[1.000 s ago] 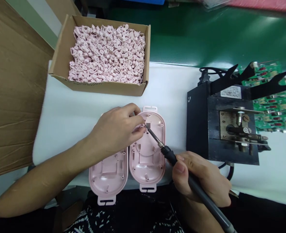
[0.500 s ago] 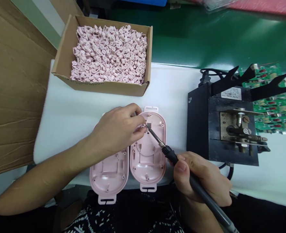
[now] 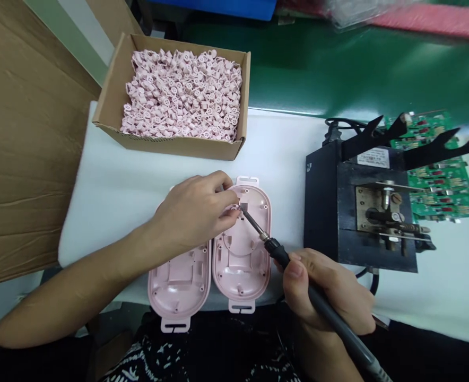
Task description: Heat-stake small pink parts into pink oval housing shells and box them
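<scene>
Landmark: the right-hand pink oval plastic shell [image 3: 242, 260], open side up on the white counter [image 3: 119, 191], with a twin pink shell [image 3: 179, 281] touching its left flank. The left hand [image 3: 192, 212] pinches a small pink plastic piece [image 3: 232, 208] at the shell's upper-left inner rim. The right hand [image 3: 330, 294] is clenched on a black-handled soldering iron [image 3: 276, 250], tip at that same spot. Nothing has shifted in the last second — tip and fingers hold station, so the joint appears unfinished.
</scene>
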{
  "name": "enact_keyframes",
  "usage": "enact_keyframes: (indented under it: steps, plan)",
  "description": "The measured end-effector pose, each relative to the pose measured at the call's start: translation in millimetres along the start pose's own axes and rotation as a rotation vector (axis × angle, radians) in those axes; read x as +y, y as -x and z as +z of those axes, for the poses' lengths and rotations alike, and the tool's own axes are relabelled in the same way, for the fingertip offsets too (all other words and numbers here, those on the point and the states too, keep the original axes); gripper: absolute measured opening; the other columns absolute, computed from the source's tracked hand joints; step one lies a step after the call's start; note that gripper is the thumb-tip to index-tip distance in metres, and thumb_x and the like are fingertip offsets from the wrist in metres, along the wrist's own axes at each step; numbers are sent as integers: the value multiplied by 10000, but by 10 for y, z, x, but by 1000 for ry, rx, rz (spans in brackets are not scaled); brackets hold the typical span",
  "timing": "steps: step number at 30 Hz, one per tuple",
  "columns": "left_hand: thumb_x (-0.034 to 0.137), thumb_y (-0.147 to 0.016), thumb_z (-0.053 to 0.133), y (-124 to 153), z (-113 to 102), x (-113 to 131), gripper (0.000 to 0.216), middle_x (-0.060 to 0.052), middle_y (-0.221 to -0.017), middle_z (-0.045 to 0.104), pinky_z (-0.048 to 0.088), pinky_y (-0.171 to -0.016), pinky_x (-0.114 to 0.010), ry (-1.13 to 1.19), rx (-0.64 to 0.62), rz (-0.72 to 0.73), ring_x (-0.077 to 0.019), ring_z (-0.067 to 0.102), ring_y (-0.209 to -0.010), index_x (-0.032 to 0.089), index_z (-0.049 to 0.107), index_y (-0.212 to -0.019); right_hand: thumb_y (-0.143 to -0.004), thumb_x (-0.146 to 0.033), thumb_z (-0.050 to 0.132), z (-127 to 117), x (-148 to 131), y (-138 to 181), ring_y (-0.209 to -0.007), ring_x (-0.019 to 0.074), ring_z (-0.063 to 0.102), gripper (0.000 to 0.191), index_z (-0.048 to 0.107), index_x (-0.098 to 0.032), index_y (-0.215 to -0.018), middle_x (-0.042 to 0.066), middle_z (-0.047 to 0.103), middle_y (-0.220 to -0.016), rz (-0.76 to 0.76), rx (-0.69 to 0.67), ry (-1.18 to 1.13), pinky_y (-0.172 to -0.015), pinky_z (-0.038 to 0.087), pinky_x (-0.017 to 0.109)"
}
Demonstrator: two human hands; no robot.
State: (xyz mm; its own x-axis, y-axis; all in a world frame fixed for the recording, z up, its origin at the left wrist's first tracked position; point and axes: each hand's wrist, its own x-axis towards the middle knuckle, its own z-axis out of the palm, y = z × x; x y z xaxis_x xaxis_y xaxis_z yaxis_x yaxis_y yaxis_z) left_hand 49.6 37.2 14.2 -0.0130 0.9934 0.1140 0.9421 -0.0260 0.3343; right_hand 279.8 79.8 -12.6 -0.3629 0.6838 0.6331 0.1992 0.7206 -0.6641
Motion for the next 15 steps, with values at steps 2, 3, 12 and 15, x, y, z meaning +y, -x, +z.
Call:
enact_keyframes:
  steps: [2, 3, 12, 15]
  plan:
    - [274, -908, 637, 0, -3, 1, 147, -35, -1053, 677, 468, -662, -303, 4, -10, -8, -170, 642, -803, 203, 762, -938, -779, 13, 705, 7, -4, -4, -558, 130, 634, 180, 689, -165, -795, -27, 636, -639, -9, 4, 2, -477, 523, 255]
    - [276, -911, 633, 0, -6, 3, 149, -34, -1053, 677, 469, -665, -302, 6, -14, -12, -169, 641, -800, 203, 762, -935, -779, 14, 703, 9, -5, -5, -557, 130, 637, 178, 687, -163, -790, -28, 632, -630, -16, 6, 1, -475, 519, 250]
    - [279, -916, 631, 14, -7, 2, 149, -33, -1058, 671, 473, -675, -304, 11, -17, -22, -166, 634, -794, 208, 758, -950, -768, 27, 702, 7, 20, 13, -579, 131, 652, 182, 690, -148, -816, -29, 626, -649, -23, -3, -8, -501, 529, 248]
    - [286, -912, 643, 23, 9, -11, 143, -32, -1060, 673, 478, -684, -307, 20, -9, -19, -169, 640, -806, 209, 758, -950, -783, 5, 703, 41, 26, 22, -580, 140, 647, 189, 699, -175, -842, -35, 611, -631, -36, 10, 11, -505, 528, 261]
